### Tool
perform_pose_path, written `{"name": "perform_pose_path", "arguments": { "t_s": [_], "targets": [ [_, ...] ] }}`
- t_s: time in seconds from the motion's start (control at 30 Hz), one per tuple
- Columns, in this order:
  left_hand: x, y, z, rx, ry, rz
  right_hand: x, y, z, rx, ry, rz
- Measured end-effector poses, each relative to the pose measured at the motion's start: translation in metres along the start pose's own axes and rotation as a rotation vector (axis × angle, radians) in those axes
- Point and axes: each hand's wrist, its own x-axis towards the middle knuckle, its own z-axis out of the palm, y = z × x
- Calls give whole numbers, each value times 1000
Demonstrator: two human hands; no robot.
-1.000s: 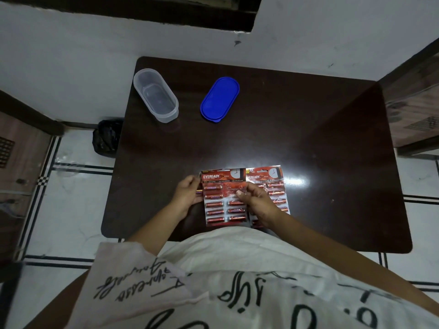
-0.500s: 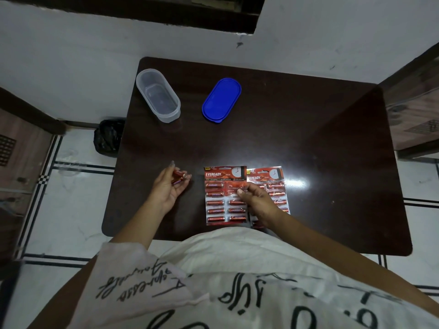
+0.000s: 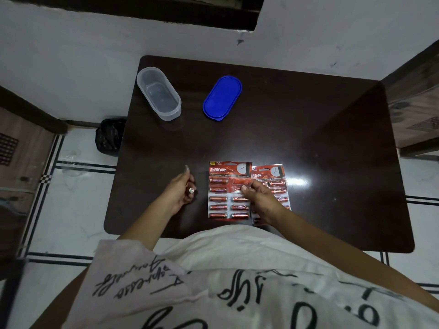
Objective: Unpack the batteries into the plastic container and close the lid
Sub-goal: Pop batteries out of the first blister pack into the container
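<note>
Head cam: left grip (image 3: 181,192) curled round battery (image 3: 191,190); right grip (image 3: 257,195) pinching blister pack (image 3: 229,189).

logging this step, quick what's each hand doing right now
Left hand: closed on a loose battery.
Right hand: fingers pinching at the front battery pack, apparently pulling a battery out.

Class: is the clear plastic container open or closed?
Open: the container has no lid on; the blue lid lies beside it on the table.
</note>
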Motion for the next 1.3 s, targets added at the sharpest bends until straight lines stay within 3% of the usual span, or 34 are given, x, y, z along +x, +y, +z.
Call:
{"name": "perform_pose_path", "arguments": {
  "t_s": [0.3,0.73,1.03,1.3],
  "targets": [
    [-3,-5,10,52,-260,-93,-1,-2,-2,63,-36,9],
    [-14,-34,45,226,-284,0,4,0,3,95,-28,71],
    [-6,-37,42,189,-252,57,1,-3,1,-6,-152,96],
    [-4,-39,40,190,-253,112,-4,-6,6,-106,60,117]
  ]
}}
